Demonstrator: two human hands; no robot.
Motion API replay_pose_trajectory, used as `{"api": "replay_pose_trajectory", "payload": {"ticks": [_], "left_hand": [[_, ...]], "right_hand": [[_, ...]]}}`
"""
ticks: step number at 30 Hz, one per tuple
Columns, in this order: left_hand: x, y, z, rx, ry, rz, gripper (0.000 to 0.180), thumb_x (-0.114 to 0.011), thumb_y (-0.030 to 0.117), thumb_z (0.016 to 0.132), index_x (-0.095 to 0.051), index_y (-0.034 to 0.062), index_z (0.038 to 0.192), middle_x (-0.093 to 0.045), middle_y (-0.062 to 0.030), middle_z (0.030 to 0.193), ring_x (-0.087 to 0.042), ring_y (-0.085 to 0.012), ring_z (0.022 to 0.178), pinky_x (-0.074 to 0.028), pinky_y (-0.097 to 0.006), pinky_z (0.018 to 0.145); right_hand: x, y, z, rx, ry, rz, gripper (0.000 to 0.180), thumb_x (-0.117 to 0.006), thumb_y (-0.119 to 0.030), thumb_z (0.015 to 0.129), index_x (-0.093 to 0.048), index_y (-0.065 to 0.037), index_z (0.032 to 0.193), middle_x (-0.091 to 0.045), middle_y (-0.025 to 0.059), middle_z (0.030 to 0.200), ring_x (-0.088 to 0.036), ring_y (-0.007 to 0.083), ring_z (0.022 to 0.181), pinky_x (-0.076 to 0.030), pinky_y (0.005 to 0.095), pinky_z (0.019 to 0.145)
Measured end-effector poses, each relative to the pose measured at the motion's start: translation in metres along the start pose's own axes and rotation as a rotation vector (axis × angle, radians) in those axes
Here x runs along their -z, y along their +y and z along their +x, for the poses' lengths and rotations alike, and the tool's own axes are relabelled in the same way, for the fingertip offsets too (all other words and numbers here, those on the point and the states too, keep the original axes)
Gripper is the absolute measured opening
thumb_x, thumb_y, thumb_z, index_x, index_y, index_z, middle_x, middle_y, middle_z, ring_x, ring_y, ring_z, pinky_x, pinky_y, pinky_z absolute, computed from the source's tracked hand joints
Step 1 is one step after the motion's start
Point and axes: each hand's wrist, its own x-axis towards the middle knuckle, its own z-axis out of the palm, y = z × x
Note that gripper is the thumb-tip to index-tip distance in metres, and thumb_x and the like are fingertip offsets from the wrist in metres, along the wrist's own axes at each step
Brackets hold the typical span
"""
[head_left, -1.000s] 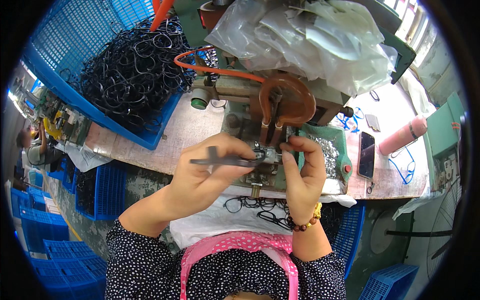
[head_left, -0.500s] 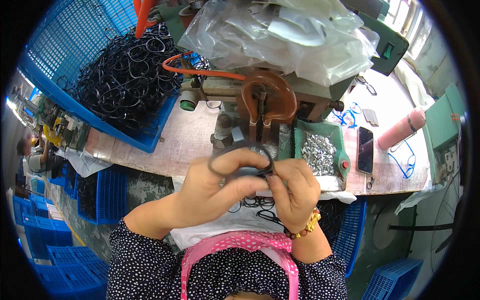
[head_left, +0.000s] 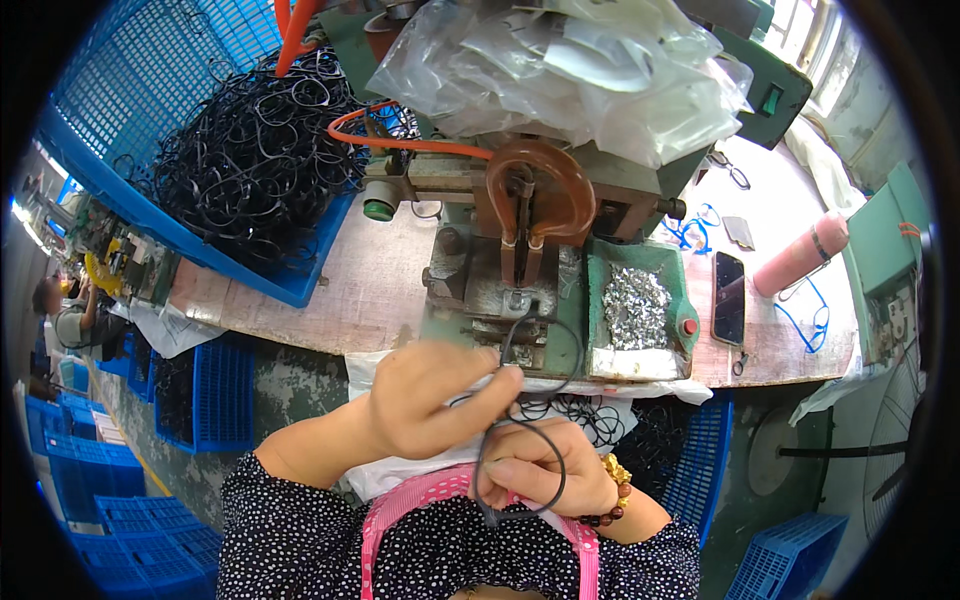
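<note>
Surrounding the black frame [head_left: 563, 465] are worktable [head_left: 375, 290] and crates [head_left: 225, 390].

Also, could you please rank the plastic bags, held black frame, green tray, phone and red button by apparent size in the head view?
1. Plastic bags
2. Black frame, green tray: unsure, since the frame looks nearer
3. Phone
4. Red button

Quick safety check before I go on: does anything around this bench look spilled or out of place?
I see no obvious spill; metal bits lie in the green tray. The clear plastic bags heaped on top of the machine look somewhat odd, being loosely bunched there.
</note>
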Motion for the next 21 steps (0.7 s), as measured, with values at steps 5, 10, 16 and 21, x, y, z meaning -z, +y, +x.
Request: {"api": "replay_pose_trajectory", "payload": {"ticks": [5, 10, 16, 21], "left_hand": [[0.001, -0.009, 0.015, 0.323, 0.038, -0.235, 0.028, -0.071, -0.005, 0.077, -0.069, -0.0001, 0.105, -0.067, -0.0171, 0.101, -0.067, -0.0311, 0.082, -0.054, -0.037, 0.068], [0.002, -0.015, 0.033, 0.415, -0.020, -0.216, 0.019, -0.074, -0.004, 0.080, -0.063, -0.0028, 0.095, -0.060, -0.0169, 0.089, -0.062, -0.0356, 0.073, -0.051, -0.039, 0.062], [0.000, -0.026, 0.046, 0.337, -0.067, -0.205, 0.022, -0.075, -0.002, 0.079, -0.063, -0.0024, 0.096, -0.060, -0.0149, 0.085, -0.061, -0.0350, 0.070, -0.051, -0.040, 0.060], [-0.003, -0.023, 0.043, 0.302, -0.056, -0.124, 0.027, -0.079, -0.002, 0.073, -0.063, -0.0019, 0.096, -0.060, -0.0143, 0.083, -0.062, -0.0335, 0.068, -0.051, -0.039, 0.058]], "right_hand": [[0.008, 0.007, -0.006, 0.080, 0.137, -0.005, 0.023, -0.053, -0.005, 0.103, -0.071, 0.007, 0.098, -0.068, 0.0115, 0.091, -0.067, 0.0132, 0.077, -0.053, 0.0246, 0.070], [0.015, 0.009, -0.009, 0.129, 0.245, -0.009, 0.022, -0.053, -0.004, 0.102, -0.071, 0.007, 0.098, -0.068, 0.0121, 0.093, -0.066, 0.0130, 0.076, -0.053, 0.0250, 0.070], [0.029, 0.006, -0.012, 0.264, 0.430, -0.066, 0.023, -0.051, -0.003, 0.101, -0.070, 0.008, 0.093, -0.067, 0.0132, 0.088, -0.064, 0.0144, 0.072, -0.052, 0.0262, 0.067], [0.067, 0.011, -0.017, 0.527, 1.043, -0.883, 0.013, -0.054, 0.004, 0.097, -0.066, 0.006, 0.103, -0.067, 0.0126, 0.095, -0.062, 0.0189, 0.083, -0.049, 0.0295, 0.077]]}}
